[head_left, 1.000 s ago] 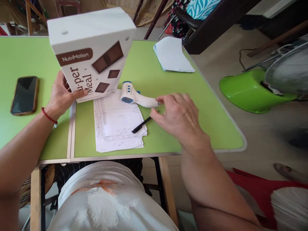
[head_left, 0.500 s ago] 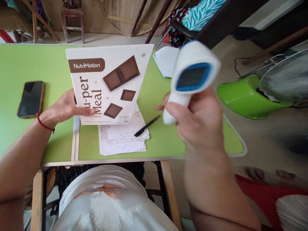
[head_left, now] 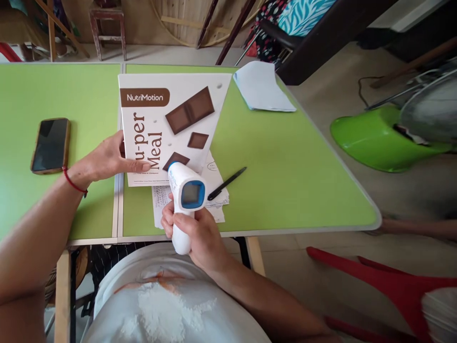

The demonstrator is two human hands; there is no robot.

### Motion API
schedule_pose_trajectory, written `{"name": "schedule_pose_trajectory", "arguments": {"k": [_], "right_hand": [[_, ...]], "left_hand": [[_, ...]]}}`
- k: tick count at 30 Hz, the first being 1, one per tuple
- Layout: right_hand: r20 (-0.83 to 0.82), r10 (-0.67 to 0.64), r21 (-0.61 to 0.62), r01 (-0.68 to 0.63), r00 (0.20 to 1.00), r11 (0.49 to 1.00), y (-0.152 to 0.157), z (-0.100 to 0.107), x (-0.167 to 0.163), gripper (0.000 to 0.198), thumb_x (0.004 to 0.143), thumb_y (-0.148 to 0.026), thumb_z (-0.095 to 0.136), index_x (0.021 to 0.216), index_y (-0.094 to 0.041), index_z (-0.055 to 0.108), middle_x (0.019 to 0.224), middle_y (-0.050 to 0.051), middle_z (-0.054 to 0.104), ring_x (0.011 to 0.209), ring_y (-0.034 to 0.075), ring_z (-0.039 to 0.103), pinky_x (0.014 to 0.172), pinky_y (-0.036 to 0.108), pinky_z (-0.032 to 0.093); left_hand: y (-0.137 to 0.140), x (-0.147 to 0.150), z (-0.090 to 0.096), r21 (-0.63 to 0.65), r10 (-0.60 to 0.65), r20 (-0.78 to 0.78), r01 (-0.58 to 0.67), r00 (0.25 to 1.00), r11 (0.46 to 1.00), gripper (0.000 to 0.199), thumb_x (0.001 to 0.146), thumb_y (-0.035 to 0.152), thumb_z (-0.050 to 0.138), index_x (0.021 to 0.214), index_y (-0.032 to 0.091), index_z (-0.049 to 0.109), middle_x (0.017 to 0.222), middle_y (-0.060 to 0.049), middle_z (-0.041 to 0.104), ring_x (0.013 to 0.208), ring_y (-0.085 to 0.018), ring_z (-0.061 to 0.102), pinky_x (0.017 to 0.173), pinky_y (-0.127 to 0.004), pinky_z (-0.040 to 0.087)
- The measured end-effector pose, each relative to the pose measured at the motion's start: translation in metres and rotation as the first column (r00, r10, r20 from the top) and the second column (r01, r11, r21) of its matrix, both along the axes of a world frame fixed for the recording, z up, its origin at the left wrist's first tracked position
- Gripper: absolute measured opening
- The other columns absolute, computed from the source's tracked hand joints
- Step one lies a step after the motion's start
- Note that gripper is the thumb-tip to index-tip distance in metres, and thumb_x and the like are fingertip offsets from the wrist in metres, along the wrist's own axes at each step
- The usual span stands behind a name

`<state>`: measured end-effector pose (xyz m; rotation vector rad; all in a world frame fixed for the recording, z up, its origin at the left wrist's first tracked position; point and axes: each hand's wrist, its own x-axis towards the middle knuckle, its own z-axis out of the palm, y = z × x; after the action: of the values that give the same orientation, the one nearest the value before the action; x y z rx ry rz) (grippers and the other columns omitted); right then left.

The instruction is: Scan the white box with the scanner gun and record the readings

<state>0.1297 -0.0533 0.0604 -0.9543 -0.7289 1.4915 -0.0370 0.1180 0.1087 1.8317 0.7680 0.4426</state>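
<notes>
My left hand [head_left: 107, 159] grips the lower left edge of a white NutriMotion box [head_left: 153, 124], thumb on its front and the other fingers behind. Brown chocolate pieces are printed on the box, which is held up over the table. Wrapped around the handle of a white and blue infrared thermometer [head_left: 182, 224] is my right hand [head_left: 200, 233]. Its small screen faces me, and its front end points at the lower part of the box, overlapping it in view. Written papers [head_left: 217, 214] lie partly hidden behind both. A black pen [head_left: 227, 183] rests on them and the table.
The green table [head_left: 278, 176] has a phone [head_left: 51, 145] at left and folded white paper [head_left: 262, 88] at the far right. Right of the table are a green plastic chair [head_left: 371, 143], a red chair [head_left: 385, 281] and part of a person's leg [head_left: 417, 227].
My right hand has brought the thermometer down and left, from the right of the box to its lower front. The box sits slightly further right in view, still in my left hand.
</notes>
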Motion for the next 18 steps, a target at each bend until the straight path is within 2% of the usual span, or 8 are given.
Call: {"name": "schedule_pose_trajectory", "arguments": {"k": [7,13,18], "right_hand": [[-0.02,-0.001,0.074,0.003,1.0,0.997,0.005,-0.004,-0.002,0.027,0.081,-0.042,0.072,0.076,-0.022,0.055,0.063,-0.006,0.052,0.054,0.009,0.045,0.054,0.027,0.039],[0.002,-0.016,0.112,0.016,1.0,0.994,0.005,-0.013,-0.001,0.025,0.084,-0.042,0.072,0.079,-0.022,0.058,0.065,-0.005,0.056,0.057,0.01,0.049,0.055,0.027,0.04],[-0.035,0.0,0.117,0.004,0.999,0.993,0.004,-0.015,-0.001,0.023,0.085,-0.041,0.073,0.079,-0.022,0.06,0.066,-0.005,0.057,0.057,0.009,0.049,0.055,0.026,0.039]], "left_hand": [[0.001,0.0,-0.001,0.012,-0.003,-0.015,0.003,1.0,1.0,0.051,0.072,0.041,0.085,0.114,0.018,0.067,0.112,-0.011,0.075,0.104,-0.034,0.071,0.085,-0.039,0.058],[0.002,-0.001,-0.001,0.01,-0.019,-0.023,0.02,1.0,1.0,0.059,0.072,0.042,0.086,0.123,0.02,0.065,0.121,-0.01,0.073,0.107,-0.033,0.071,0.088,-0.04,0.058],[0.0,0.0,0.002,-0.005,-0.018,0.0,0.018,1.0,1.0,0.058,0.073,0.038,0.085,0.123,0.018,0.064,0.127,-0.011,0.071,0.108,-0.033,0.07,0.088,-0.037,0.058]]}}
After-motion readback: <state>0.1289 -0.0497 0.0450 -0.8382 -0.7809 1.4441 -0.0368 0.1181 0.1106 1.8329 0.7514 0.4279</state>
